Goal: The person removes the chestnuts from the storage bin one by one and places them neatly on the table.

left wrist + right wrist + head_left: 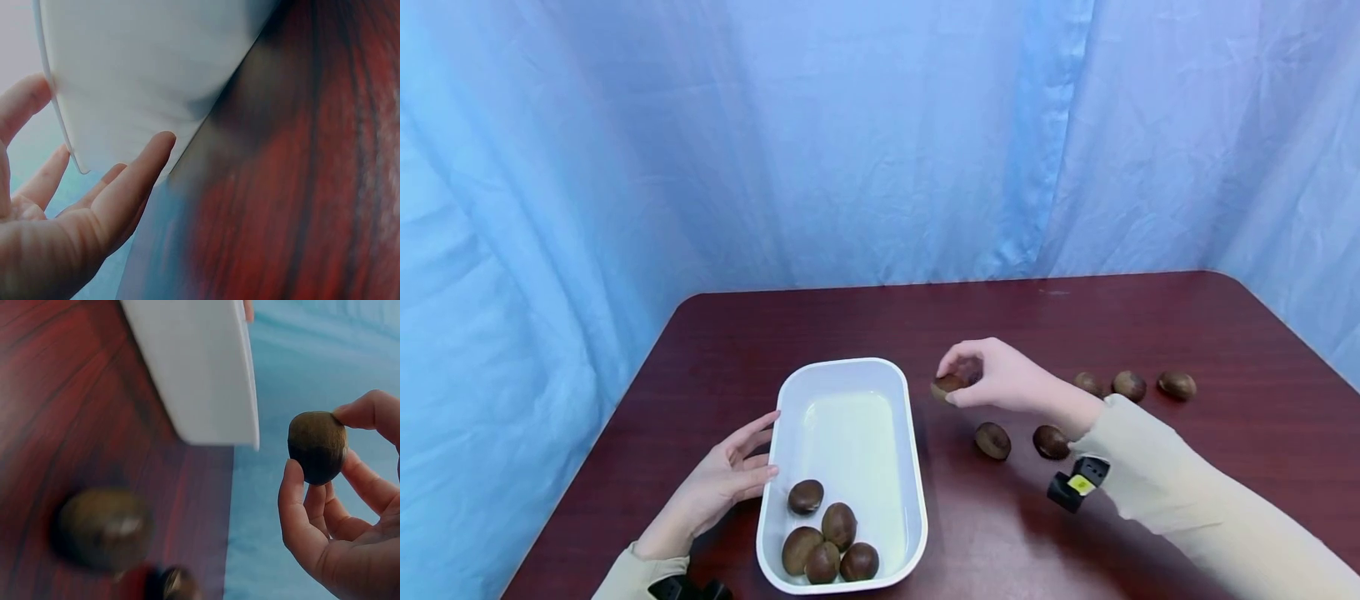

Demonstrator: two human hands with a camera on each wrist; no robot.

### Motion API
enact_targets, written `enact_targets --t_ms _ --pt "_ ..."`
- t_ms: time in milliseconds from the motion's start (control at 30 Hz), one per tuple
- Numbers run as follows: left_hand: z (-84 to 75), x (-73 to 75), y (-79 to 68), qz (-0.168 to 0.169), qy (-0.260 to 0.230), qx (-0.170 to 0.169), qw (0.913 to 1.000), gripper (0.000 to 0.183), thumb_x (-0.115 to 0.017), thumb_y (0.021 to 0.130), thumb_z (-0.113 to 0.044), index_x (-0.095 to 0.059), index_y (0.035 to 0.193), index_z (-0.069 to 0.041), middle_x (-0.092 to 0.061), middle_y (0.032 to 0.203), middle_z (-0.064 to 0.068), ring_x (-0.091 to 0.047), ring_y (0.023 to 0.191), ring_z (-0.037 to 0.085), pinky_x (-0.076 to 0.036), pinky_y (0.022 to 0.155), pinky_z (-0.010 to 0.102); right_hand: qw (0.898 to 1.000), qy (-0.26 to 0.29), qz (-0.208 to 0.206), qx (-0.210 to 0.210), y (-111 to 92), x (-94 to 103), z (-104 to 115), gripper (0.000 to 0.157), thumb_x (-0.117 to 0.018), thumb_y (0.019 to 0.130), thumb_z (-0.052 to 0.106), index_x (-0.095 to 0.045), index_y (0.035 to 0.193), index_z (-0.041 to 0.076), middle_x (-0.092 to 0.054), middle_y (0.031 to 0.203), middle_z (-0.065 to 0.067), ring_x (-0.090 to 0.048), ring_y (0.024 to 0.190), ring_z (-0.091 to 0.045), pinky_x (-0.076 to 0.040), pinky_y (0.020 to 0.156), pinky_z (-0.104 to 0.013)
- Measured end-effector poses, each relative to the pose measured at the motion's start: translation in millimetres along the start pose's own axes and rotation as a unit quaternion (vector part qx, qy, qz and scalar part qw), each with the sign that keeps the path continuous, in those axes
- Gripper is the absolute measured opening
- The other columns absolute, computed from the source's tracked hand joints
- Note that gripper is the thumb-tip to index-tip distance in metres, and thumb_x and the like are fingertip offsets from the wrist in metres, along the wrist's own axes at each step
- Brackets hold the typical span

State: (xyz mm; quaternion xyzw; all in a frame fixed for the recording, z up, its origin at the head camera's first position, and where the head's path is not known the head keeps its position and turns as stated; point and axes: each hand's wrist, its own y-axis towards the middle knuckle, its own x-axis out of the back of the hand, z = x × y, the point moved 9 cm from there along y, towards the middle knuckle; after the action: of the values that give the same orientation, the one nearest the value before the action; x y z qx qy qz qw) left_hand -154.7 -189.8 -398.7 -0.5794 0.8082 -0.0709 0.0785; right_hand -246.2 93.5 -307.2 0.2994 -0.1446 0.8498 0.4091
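A chestnut (947, 386) is pinched between the thumb and fingers of my right hand (1000, 375), raised to the right of a white tray (917, 500). The right wrist view shows this chestnut (317, 447) held at the fingertips, its pale brown base uppermost. My left hand (722, 479) touches the tray's left side with spread, fairly straight fingers; in the left wrist view its thumb (159, 147) lies against the wall. Several chestnuts (838, 525) lie in the tray's near end.
On the table to the right lie a chestnut (992, 441) below my right hand, another chestnut (1050, 442) by the sleeve, and a row of three behind the forearm, including the rightmost chestnut (1177, 385). Blue curtains (880, 150) hang around the dark red table (737, 333).
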Motion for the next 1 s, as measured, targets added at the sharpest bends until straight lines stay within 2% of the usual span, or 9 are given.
enact_targets --t_ms 267,467,533,633,800,1000 --pt "0.9 2.0 -1.5 -0.007 0.003 0.007 0.9999 0.078 -0.062 0.089 -0.005 -0.015 0.151 -0.005 -0.023 0.148 0.029 -0.062 0.103 0.008 -0.054 0.083 0.03 0.999 -0.021 -0.023 -0.036 -31.5 20.7 -35.0 0.022 -0.071 0.081 0.013 -0.064 0.102 0.01 -0.064 0.101 -0.004 -0.057 0.087 -0.02 -0.049 0.07 -0.031" --pt "1.5 1.7 -1.9 -0.01 0.001 0.008 0.9999 0.078 -0.062 0.089 -0.005 -0.015 0.151 -0.005 -0.022 0.149 0.028 -0.062 0.104 0.008 -0.054 0.083 0.03 0.997 -0.05 -0.041 -0.041 -57.6 35.7 -58.5 0.022 -0.071 0.081 0.011 -0.064 0.101 0.01 -0.065 0.101 -0.004 -0.058 0.086 -0.009 -0.049 0.068 -0.026" --pt "1.2 1.4 -1.7 -0.01 0.002 0.007 0.9999 0.078 -0.062 0.089 -0.004 -0.015 0.151 -0.005 -0.022 0.149 0.028 -0.062 0.104 0.008 -0.054 0.083 0.03 0.997 -0.051 -0.045 -0.048 -66.9 39.8 -67.3 0.022 -0.071 0.081 0.011 -0.064 0.101 0.01 -0.064 0.1 -0.005 -0.056 0.08 -0.006 -0.048 0.065 -0.026" --pt "0.4 0.7 -1.3 -0.011 0.003 0.005 0.9999 0.079 -0.063 0.089 -0.005 -0.015 0.151 -0.005 -0.023 0.148 0.028 -0.062 0.104 0.008 -0.054 0.083 0.03 0.996 -0.064 -0.049 -0.05 -79.5 46.0 -80.0 0.022 -0.072 0.081 0.013 -0.064 0.102 0.011 -0.063 0.099 -0.003 -0.054 0.08 -0.002 -0.048 0.066 -0.024" --pt "0.6 -0.3 -0.1 -0.01 0.003 0.004 0.9999 0.079 -0.063 0.089 -0.005 -0.016 0.151 -0.006 -0.024 0.148 0.028 -0.062 0.104 0.008 -0.054 0.083 0.03 0.992 -0.087 -0.066 -0.058 -99.2 57.3 -100.2 0.021 -0.072 0.081 0.012 -0.064 0.1 0.011 -0.061 0.096 0.0 -0.052 0.083 0.001 -0.048 0.067 -0.023" --pt "2.2 -0.9 1.3 -0.008 0.0 0.005 1.0 0.079 -0.063 0.088 -0.005 -0.016 0.151 -0.006 -0.025 0.147 0.027 -0.062 0.104 0.008 -0.054 0.083 0.03 0.986 -0.116 -0.086 -0.086 -119.6 69.0 -120.4 0.021 -0.073 0.081 0.012 -0.064 0.099 0.013 -0.058 0.095 0.001 -0.049 0.082 0.001 -0.045 0.065 -0.022"
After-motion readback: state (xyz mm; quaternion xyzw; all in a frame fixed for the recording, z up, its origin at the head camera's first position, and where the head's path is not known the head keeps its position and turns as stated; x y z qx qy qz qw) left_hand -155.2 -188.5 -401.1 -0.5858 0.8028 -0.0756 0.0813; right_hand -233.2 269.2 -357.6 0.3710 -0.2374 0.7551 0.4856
